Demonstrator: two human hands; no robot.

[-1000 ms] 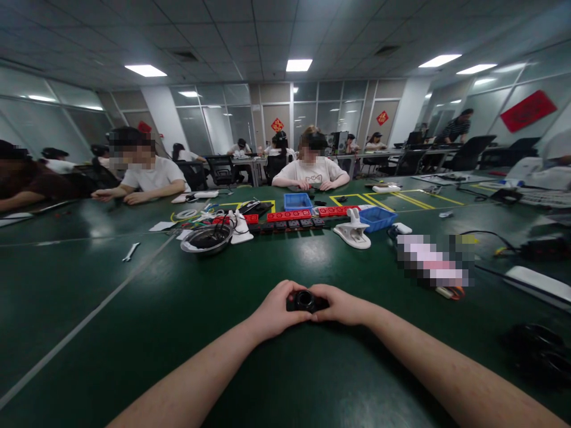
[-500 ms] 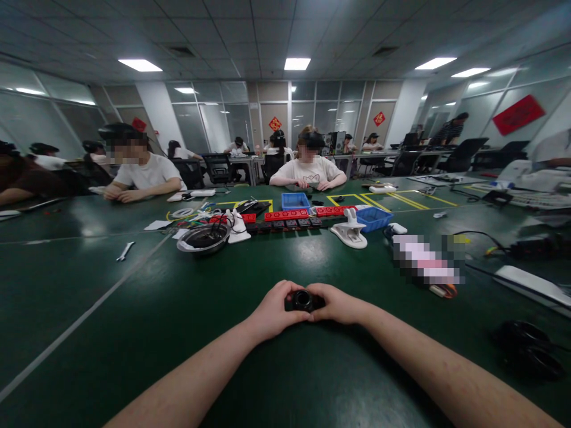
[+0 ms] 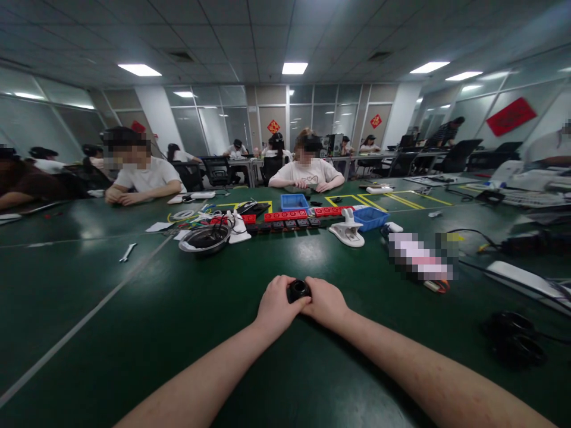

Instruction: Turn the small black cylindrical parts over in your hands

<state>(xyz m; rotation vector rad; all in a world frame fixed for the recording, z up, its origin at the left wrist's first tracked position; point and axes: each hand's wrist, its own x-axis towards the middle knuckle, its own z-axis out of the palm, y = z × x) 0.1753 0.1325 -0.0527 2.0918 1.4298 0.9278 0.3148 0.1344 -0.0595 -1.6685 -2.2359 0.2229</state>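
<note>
Between my two hands is a small black object point(image 3: 298, 289) with a round, ring-like opening facing up; its exact kind does not show. My left hand point(image 3: 275, 304) wraps its left side, the thumb lying across the near side. From the right, my right hand point(image 3: 326, 302) grips the same object, its fingers partly hidden behind it. The hands touch at the near side, low over the green table point(image 3: 214, 351).
Ahead stand a clear bowl point(image 3: 205, 240), a red power strip point(image 3: 285, 216), a white clip base point(image 3: 348, 229) and blue trays point(image 3: 371, 219). A wrench point(image 3: 128, 252) lies left; black rings point(image 3: 513, 339) and a white strip point(image 3: 526, 279) right. A co-worker point(image 3: 307, 169) sits opposite.
Both hands and the black object have shifted slightly up and left in view. The right hand has turned and closed in further around the object, covering more of its right side.
</note>
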